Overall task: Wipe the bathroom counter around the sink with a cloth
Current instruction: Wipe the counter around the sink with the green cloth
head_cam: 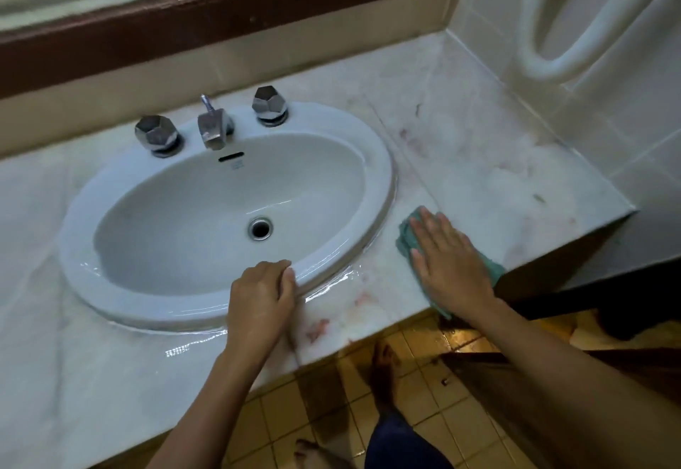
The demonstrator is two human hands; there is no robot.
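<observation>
Right hand [451, 266] flat, fingers spread, pressing teal cloth [407, 234] on table [479, 159] right of sink [383, 174], near front edge. Left hand [259, 303] curled on sink rim. Risk: cloth slips off edge; wet film streaks.

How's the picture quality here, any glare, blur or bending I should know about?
Head view: dim, cool light; bright glints on the wet sink rim and the counter in front of it; straight edges like the mirror frame bow from the wide lens; the faucet looks slightly soft.
</observation>
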